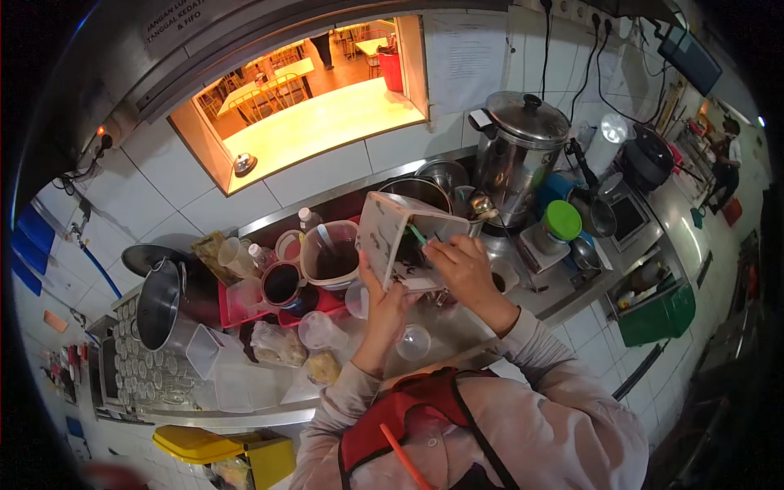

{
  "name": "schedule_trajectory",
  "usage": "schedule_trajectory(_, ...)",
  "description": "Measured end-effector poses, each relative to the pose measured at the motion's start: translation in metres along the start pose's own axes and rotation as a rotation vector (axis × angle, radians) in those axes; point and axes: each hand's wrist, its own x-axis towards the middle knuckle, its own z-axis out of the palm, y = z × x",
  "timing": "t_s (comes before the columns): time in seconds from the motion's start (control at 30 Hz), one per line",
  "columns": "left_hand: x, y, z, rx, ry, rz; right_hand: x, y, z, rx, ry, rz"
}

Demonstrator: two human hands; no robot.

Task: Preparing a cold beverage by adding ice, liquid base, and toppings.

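My left hand (387, 306) grips a whitish rectangular plastic container (381, 236) by its lower side and holds it up, tilted, above the steel counter. Its mouth faces my right, and dark wet bits cling to the walls. My right hand (462, 269) is at that mouth, closed around a thin green-handled utensil (418, 234); the utensil's far end is hidden in the container. Left of my left hand stand a square tub of dark liquid (332, 257) and a round tub of dark contents (283, 283). A clear plastic cup (414, 343) stands on the counter below my hands.
A steel urn (520, 153) and a green-lidded jar (561, 220) on a scale stand at the right. To the left are a large pot (160, 309), rows of glasses (144, 373) and an empty clear container (245, 386). A service bell (244, 164) sits on the hatch ledge.
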Motion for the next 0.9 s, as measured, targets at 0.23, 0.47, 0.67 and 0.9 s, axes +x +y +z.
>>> schedule_trajectory(0.23,0.010,-0.035,0.014,0.302,0.111,0.110,-0.022,0.026,0.000,0.075,-0.070,-0.007)
schedule_trajectory(0.47,0.010,-0.054,0.036,0.507,0.114,0.297,-0.028,0.049,0.015,0.136,-0.027,0.022)
schedule_trajectory(0.67,0.010,-0.067,0.036,0.711,0.227,0.370,-0.033,0.061,0.016,0.261,-0.065,-0.030)
schedule_trajectory(0.9,0.008,-0.076,0.052,0.930,0.334,0.454,-0.037,0.079,0.020,0.385,-0.137,-0.095)
